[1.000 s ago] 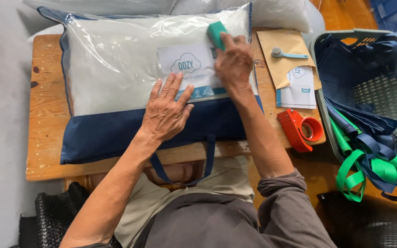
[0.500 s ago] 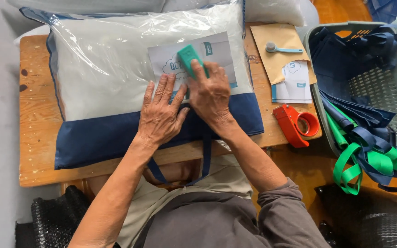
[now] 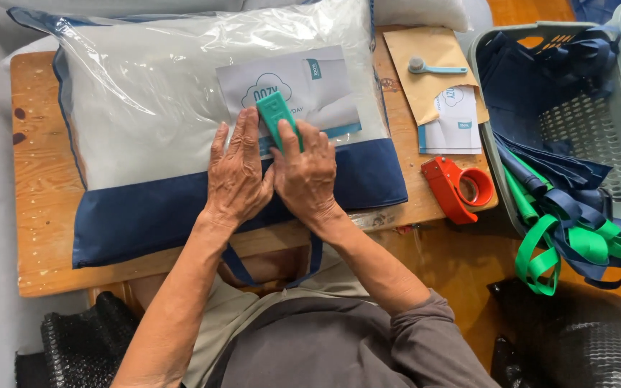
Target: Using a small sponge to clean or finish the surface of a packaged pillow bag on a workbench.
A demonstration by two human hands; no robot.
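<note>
A white pillow in a clear plastic bag with a navy blue band [image 3: 181, 136] lies on a wooden table [image 3: 37, 201]. A white paper label [image 3: 296, 90] sits on the bag's front. My right hand [image 3: 307, 172] holds a small green plastic scraper [image 3: 274, 115] and presses it on the label's lower left part. My left hand [image 3: 237, 172] lies flat on the bag beside it, fingers spread, touching the label's lower edge. The two hands touch each other.
A red tape dispenser [image 3: 458, 185] lies at the table's right edge. A brown envelope [image 3: 433, 68] with a small blue tool [image 3: 433, 68] and white labels [image 3: 451, 118] lies behind it. A grey basket [image 3: 576, 122] with navy and green bags stands on the right.
My right hand has slid the green scraper from the label's top right corner leftward and down across the label. My left hand stayed pressed on the bag.
</note>
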